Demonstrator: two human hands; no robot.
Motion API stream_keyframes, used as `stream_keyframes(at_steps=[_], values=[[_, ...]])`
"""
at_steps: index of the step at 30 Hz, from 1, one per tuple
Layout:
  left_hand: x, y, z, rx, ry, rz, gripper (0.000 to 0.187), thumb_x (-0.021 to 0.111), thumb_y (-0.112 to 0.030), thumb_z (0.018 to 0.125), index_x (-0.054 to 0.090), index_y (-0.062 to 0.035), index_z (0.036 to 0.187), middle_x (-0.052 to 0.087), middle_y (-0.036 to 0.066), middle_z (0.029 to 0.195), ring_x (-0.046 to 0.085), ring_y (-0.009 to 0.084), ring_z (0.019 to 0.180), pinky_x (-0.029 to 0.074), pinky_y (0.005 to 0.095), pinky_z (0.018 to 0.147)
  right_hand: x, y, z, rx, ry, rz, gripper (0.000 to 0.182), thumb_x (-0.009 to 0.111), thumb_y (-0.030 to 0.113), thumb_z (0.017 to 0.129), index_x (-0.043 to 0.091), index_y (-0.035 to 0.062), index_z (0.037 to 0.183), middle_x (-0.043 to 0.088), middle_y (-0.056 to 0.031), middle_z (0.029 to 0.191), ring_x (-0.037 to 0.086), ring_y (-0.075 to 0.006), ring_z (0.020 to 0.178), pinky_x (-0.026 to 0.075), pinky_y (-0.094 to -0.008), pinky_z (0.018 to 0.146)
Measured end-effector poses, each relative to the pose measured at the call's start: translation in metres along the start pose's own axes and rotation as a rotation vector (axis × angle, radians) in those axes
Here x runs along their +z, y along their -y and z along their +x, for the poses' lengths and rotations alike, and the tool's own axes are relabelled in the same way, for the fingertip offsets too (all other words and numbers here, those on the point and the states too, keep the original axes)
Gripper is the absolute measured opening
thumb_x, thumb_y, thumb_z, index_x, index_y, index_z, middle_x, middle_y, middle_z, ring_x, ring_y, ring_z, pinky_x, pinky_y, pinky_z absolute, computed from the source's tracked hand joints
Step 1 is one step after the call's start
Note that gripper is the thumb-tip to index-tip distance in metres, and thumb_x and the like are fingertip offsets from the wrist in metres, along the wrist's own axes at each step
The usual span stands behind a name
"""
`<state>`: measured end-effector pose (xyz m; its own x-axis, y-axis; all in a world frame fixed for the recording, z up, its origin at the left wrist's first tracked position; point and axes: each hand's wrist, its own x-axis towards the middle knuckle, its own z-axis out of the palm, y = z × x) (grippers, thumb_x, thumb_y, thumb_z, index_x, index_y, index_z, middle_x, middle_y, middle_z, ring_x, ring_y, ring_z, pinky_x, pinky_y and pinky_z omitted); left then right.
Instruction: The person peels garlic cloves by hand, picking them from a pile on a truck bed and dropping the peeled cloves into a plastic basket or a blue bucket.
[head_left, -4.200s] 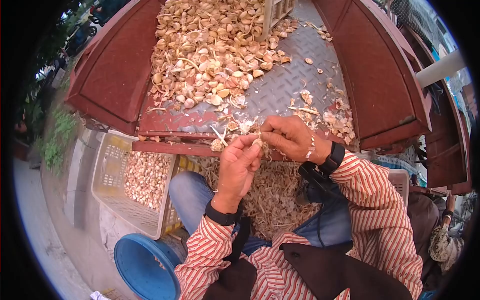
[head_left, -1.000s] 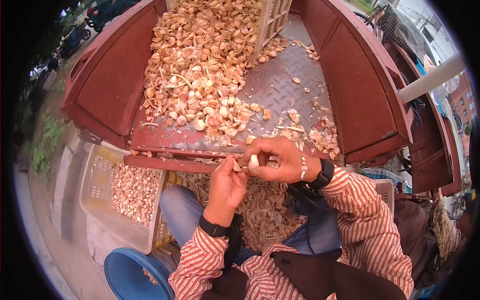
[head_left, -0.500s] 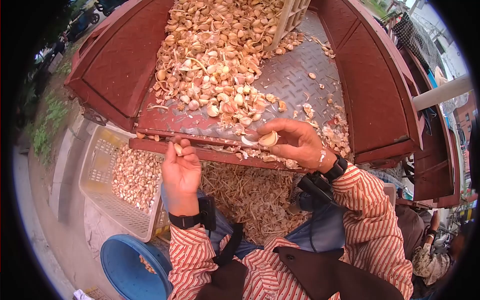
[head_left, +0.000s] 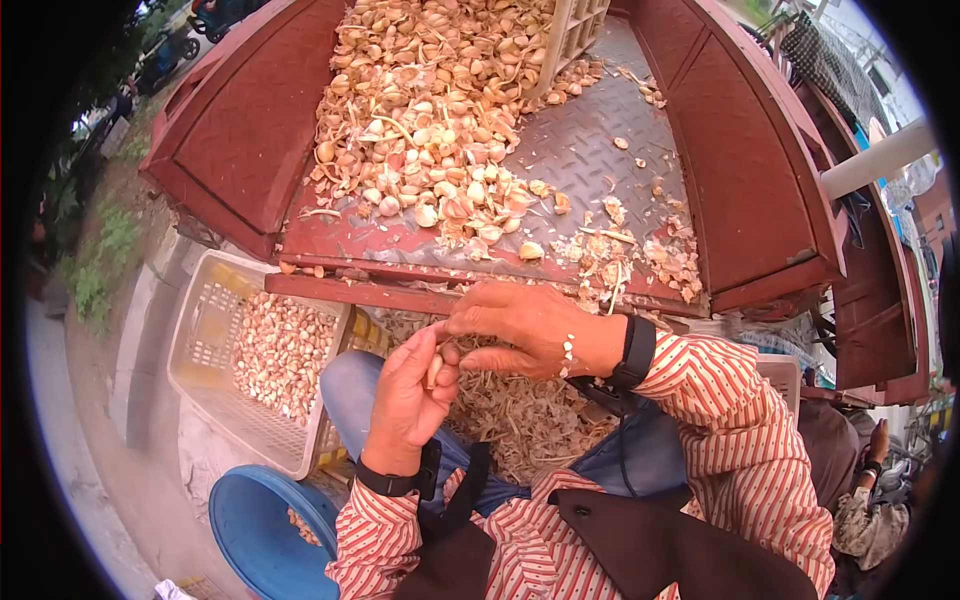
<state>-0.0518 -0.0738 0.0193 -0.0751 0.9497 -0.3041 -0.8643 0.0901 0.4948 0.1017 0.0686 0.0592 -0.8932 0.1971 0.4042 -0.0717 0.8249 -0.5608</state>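
Note:
My left hand [head_left: 405, 400] is closed around a pale garlic clove [head_left: 433, 372], which shows between the thumb and the curled fingers. My right hand [head_left: 530, 330] reaches across with its back toward me, and its fingertips meet those of the left. Whatever the right fingers pinch is hidden. Both hands are just in front of the red lip of a cart bed [head_left: 590, 140]. On that bed lies a heap of garlic cloves [head_left: 430, 130] mixed with skins and stalks. A single garlic piece [head_left: 530, 250] rests near the edge, beyond my right hand.
A perforated crate [head_left: 185, 350] at left holds many garlic cloves [head_left: 285, 350]. Below it stands a blue tub [head_left: 240, 520] with a few cloves inside. Skins and stalks [head_left: 530, 410] cover the ground between my knees. Another person's hand [head_left: 878, 440] shows at far right.
The hands, apart before, have come together, the right moving left and down. The garlic piece the right hand held no longer shows there; a similar piece now lies on the cart bed.

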Motion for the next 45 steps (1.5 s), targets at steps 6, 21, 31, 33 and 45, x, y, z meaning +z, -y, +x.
stream_keyframes(at_steps=[6,21,31,33,45], values=[[-0.093,-0.105,-0.127,0.717,-0.934,0.975,0.022,0.045,-0.016,0.093,0.058,0.0009,0.099,0.042,-0.004,0.061,0.032,0.0011,0.049,0.024,0.0158,0.042,-0.038,-0.064,-0.021,0.329,-0.015,-0.318,0.021,0.059,0.009,0.078,0.058,0.0041,0.099,0.055,-0.0143,0.092,0.056,-0.0326,0.083,0.046,-0.0398,0.069],[0.03,-0.01,0.003,0.078,0.012,0.342,0.045,0.047,-0.029,0.094,0.037,-0.0002,0.128,0.054,0.014,0.109,0.061,0.0199,0.089,0.052,0.0231,0.065,-0.012,-0.054,-0.007,0.475,0.08,0.614,0.012,0.063,0.008,0.084,0.056,0.0024,0.091,0.056,0.003,0.079,0.052,-0.0036,0.07,0.044,-0.0188,0.063],[-0.115,-0.14,0.013,1.05,-1.108,1.89,0.025,0.05,-0.013,0.09,0.056,0.0045,0.107,0.059,0.007,0.091,0.056,0.012,0.087,0.045,0.0254,0.076,-0.005,-0.089,0.02,0.239,0.069,-0.336,0.028,0.058,0.01,0.08,0.056,0.0077,0.108,0.054,-0.0143,0.092,0.057,-0.0327,0.079,0.048,-0.0399,0.067],[-0.084,-0.143,0.003,0.991,-0.945,1.565,0.024,0.05,-0.012,0.09,0.056,0.0044,0.107,0.06,0.008,0.094,0.056,0.0133,0.091,0.045,0.0253,0.079,-0.004,-0.086,0.025,0.311,0.086,-0.371,0.024,0.057,0.013,0.081,0.056,0.0095,0.105,0.053,-0.0152,0.088,0.057,-0.0332,0.079,0.047,-0.0416,0.066],[0.027,0.007,0.093,0.712,-0.078,1.396,0.035,0.052,-0.011,0.089,0.049,0.0058,0.12,0.061,0.013,0.106,0.06,0.0146,0.093,0.047,0.0256,0.077,-0.017,-0.075,0.006,0.251,-0.024,-0.173,0.023,0.067,0.012,0.073,0.055,0.005,0.092,0.06,-0.0169,0.083,0.059,-0.0358,0.081,0.047,-0.043,0.068]])
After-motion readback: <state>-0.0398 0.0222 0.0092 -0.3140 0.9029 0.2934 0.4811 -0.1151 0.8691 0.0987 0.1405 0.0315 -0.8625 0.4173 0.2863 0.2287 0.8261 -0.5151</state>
